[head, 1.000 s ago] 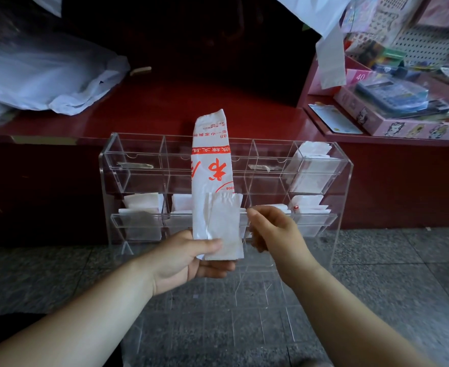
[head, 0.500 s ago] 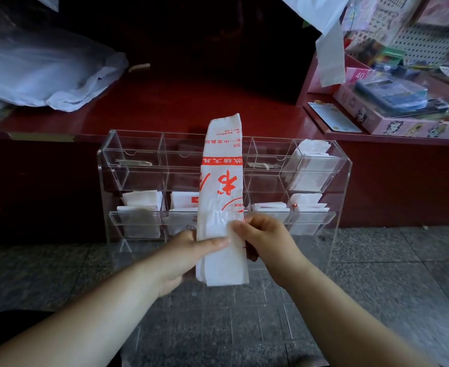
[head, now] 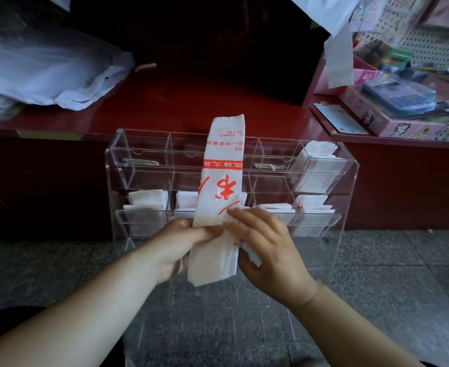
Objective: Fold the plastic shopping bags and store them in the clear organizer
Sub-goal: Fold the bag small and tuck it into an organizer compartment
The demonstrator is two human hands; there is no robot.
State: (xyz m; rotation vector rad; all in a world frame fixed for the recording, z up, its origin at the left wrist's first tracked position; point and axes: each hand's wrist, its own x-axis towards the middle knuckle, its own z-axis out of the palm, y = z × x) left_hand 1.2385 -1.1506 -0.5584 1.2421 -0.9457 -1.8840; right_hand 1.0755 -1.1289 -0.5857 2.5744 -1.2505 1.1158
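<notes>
A white plastic bag with red print (head: 222, 181), folded into a long narrow strip, stands upright in front of the clear organizer (head: 350, 186). My left hand (head: 175, 247) pinches the strip at its middle, thumb across the front. My right hand (head: 265, 250) holds the strip's right side, fingertips on the front near the fold, thumb under the lower flap. The strip's lower end hangs doubled below my hands. The organizer's lower compartments and its upper right one hold folded white bags (head: 146, 200).
A heap of loose white plastic bags (head: 46, 72) lies on the red counter (head: 191, 102) at the left. Boxes of stationery (head: 400, 102) crowd the right shelf. A bag hangs from above at the upper right (head: 339, 59). Grey tiled floor (head: 403, 274) lies below.
The strip shifted right and lower. The small flap at its bottom was folded down, and my right hand moved in from beside the strip to grip it.
</notes>
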